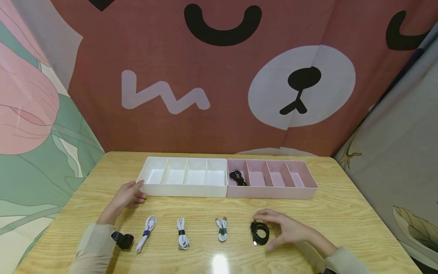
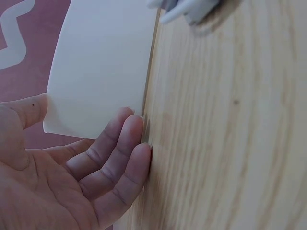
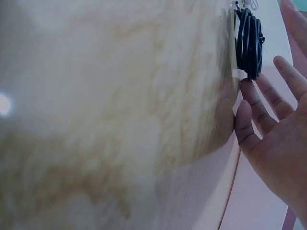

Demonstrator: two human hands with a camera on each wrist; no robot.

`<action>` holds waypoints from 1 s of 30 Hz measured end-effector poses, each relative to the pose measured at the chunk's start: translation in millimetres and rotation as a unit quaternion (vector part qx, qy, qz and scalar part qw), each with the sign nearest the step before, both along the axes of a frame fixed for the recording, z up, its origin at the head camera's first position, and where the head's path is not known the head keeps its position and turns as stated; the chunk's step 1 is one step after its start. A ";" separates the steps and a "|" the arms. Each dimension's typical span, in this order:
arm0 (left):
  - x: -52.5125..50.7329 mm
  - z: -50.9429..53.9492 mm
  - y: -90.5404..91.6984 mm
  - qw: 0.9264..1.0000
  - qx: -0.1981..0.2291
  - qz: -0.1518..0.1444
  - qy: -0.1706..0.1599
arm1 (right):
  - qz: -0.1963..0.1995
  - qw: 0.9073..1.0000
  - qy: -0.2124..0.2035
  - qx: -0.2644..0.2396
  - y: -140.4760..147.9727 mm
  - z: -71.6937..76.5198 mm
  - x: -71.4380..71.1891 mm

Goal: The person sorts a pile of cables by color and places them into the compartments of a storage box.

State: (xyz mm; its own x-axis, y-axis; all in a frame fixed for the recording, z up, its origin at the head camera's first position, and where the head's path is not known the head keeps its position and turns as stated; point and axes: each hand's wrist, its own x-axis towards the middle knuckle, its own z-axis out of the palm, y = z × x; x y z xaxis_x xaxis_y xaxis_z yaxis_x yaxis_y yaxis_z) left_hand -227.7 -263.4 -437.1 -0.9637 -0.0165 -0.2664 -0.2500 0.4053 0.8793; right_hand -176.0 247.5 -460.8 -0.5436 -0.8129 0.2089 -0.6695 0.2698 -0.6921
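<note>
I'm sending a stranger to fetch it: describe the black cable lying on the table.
On the yellowish wooden table, find the pink plastic four-compartment box. On its near side, beside the person's right hand, lies the black ring-coiled cable. Its neighbours are three white bundled cables; another black cable sits inside the box.

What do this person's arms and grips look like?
The left sleeve is beige with a plain cuff, and a black device sits at that wrist. The right sleeve is also beige, mostly cut off by the frame. The left grip and right grip are bare, with no gloves or rings visible.
</note>
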 end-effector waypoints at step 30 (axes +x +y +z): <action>-1.3 -2.7 -1.6 1.000 0.005 -0.007 0.002 | 0.025 0.999 -0.004 0.028 -9.4 -2.1 -7.0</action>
